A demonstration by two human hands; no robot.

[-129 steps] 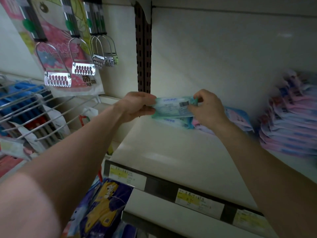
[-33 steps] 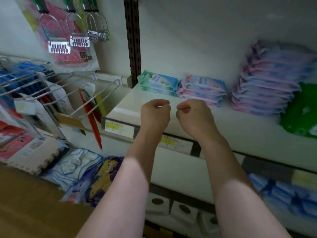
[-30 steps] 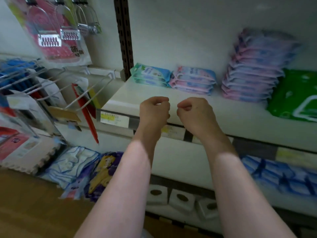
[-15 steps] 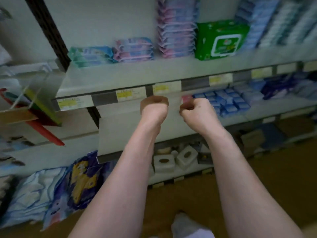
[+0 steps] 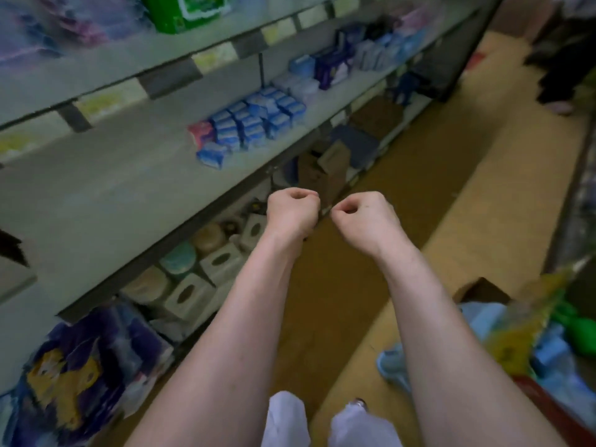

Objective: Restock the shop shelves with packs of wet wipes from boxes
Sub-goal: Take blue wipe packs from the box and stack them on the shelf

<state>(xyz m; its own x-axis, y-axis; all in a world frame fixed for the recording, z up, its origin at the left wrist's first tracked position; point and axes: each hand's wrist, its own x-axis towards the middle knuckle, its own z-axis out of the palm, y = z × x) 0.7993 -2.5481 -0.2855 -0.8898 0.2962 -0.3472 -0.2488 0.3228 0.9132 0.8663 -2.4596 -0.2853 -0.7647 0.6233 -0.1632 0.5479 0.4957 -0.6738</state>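
Showed bare left hand (image 5: 292, 211) and bare right hand (image 5: 361, 217). Left forearm (image 5: 225, 333) and right forearm (image 5: 451, 333) uncovered from wrists back to frame edge. Carried a tiny dark speck on right hand's back, just behind the knuckles. Wore white trousers (image 5: 287, 421), well below and behind both hands, loosely creased. Footwear too blurred to call.

I count two hands: left hand (image 5: 292, 212) and right hand (image 5: 361, 217). Three shelves (image 5: 113, 188) show on the left. One green pack (image 5: 187, 11) far up, at least three tissue boxes (image 5: 188, 293) low down; small blue packs (image 5: 254, 124) blur past counting.
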